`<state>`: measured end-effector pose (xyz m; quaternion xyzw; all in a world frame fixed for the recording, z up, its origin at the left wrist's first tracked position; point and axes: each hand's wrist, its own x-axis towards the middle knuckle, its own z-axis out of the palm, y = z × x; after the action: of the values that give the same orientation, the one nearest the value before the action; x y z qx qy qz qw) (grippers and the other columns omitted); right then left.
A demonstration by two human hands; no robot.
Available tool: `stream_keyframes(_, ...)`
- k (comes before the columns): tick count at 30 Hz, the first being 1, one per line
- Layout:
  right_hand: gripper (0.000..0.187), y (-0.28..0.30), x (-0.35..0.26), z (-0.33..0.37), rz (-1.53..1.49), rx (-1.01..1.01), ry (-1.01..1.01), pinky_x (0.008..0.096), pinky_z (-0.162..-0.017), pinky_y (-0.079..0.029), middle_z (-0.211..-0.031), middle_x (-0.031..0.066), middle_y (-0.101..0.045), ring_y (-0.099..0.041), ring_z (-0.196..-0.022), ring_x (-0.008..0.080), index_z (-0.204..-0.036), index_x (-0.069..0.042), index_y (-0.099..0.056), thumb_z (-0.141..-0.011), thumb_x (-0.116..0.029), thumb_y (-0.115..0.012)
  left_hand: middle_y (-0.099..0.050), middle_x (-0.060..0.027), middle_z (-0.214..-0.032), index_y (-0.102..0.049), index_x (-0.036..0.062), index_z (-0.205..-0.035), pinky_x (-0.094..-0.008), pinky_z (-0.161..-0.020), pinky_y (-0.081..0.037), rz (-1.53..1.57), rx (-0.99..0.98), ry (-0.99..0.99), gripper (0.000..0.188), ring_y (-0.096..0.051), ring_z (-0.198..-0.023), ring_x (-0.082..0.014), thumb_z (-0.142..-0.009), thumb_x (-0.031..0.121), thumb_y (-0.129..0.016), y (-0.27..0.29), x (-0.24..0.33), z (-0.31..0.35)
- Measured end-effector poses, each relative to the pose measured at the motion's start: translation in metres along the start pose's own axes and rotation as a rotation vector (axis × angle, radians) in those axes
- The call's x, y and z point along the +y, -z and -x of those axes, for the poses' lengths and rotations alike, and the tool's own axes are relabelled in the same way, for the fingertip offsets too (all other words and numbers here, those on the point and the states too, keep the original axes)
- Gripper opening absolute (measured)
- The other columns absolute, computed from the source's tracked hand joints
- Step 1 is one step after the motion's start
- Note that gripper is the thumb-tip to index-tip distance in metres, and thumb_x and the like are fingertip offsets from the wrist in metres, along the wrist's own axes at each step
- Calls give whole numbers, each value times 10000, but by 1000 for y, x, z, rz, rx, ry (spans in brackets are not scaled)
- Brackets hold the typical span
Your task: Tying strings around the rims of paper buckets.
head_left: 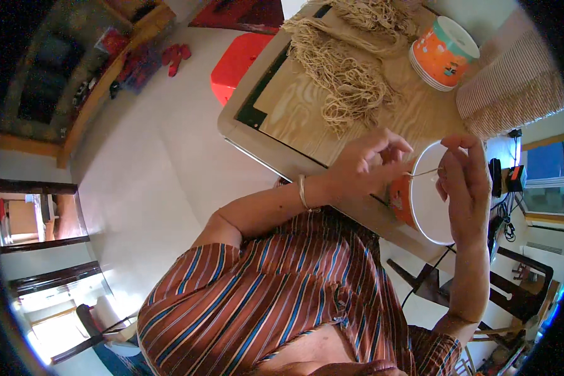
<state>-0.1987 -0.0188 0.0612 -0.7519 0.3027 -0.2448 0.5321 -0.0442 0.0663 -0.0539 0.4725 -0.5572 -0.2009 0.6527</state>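
A thin beige cord (425,172) stretches between my two hands across the mouth of an orange paper tub (402,199). The tub is tipped so its round white inside faces me, near the table's close edge. At its left rim my left hand (375,164) has its fingers curled, with the fingertips at one end of the cord. On the far side my right hand (462,182) pinches the other end between thumb and fingers over the rim. A loose heap of beige cord (351,81) lies on the wooden tabletop (288,103) beyond my left hand.
Several nested orange and green paper tubs (443,53) stand upside down at the back right. Beside them lies a striped woven cloth (514,88). A red stool (238,66) stands past the table's left edge. Black cables (511,222) hang at the right.
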Motion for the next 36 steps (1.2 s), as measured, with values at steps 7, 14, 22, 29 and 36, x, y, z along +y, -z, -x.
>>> stream_keyframes(7, 147, 1, -4, 1, 24, -42, 36, 178, -514, -286, -701, -53, -415, -343, -601, 20, -1081, -66, -495, -940, -49, -458, -587, -50, -850, -593, 55, -997, -277, -736, -475, 124, -132, 64, 131, -585, -810, -134, -887, 120, -625, -5, 3, 6)
stream_keyframes(14, 151, 1, -2, 3, -23, 3, 56, 173, -511, -287, -691, -57, -408, -336, -587, 17, -1093, -68, -486, -943, -60, -469, -600, -71, -846, -586, 43, -929, -305, -702, -483, 46, -194, 132, 87, -599, -771, -187, -855, 62, -630, -2, 4, 6)
stream_keyframes(22, 123, 11, 5, 1, 230, 37, 124, 243, -563, -411, -742, 21, -548, -488, -653, 75, -1032, -65, -523, -912, -42, -514, -564, -80, -910, -591, 57, -968, -313, -733, -475, -175, -199, -209, 135, -588, -800, -184, -866, 122, -651, -3, 1, -3)
stream_keyframes(29, 132, 15, 13, -2, 170, -63, 174, 198, -539, -324, -713, -27, -451, -390, -631, 41, -1063, -64, -495, -932, -53, -502, -530, -93, -946, -592, 36, -898, -320, -756, -464, -106, -168, -39, 95, -551, -865, -209, -834, 77, -649, -16, 15, -10)
stream_keyframes(36, 265, 95, -12, -13, 482, -209, -2, 257, -538, -379, -650, 0, -421, -431, -602, 86, -1031, -49, -552, -791, 23, -638, -525, -104, -916, -554, 47, -853, -330, -793, -425, -131, -151, -30, 90, -532, -909, -226, -839, 83, -636, -15, 11, -15)
